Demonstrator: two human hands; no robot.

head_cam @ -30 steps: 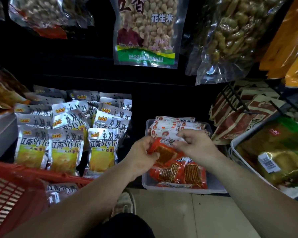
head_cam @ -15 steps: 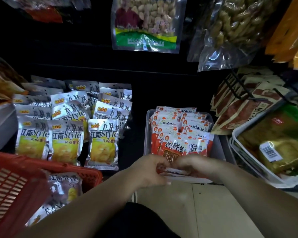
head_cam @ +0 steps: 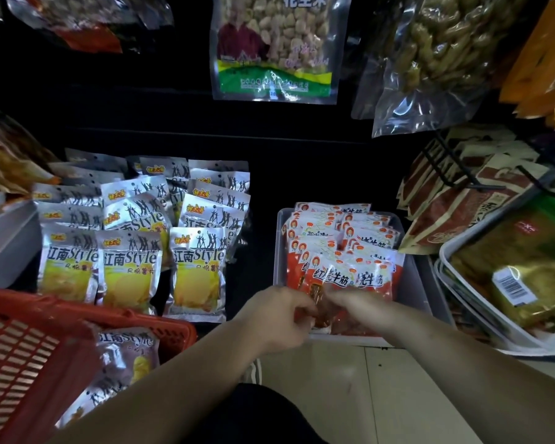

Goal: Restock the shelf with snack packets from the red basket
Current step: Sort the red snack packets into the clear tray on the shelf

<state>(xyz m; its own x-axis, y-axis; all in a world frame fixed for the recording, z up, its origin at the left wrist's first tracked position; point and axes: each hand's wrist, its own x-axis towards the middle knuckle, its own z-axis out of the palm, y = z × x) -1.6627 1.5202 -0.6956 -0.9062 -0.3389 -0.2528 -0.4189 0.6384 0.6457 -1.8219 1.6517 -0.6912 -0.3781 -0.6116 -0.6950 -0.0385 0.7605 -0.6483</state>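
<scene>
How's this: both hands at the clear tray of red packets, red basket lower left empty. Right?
No: the head view shows the red basket holding silver packets. The left hand and right hand are at the clear tray, gripping a red packet.

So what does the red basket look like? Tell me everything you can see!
The red basket sits at the lower left, near the camera, partly cut off by the frame. It looks like plastic, with slotted lattice walls and a thick smooth rim. Silver snack packets with yellow chips pictured lie inside, loosely piled. Neither the left hand nor the right hand touches it; both pinch a red packet at the clear tray.
</scene>
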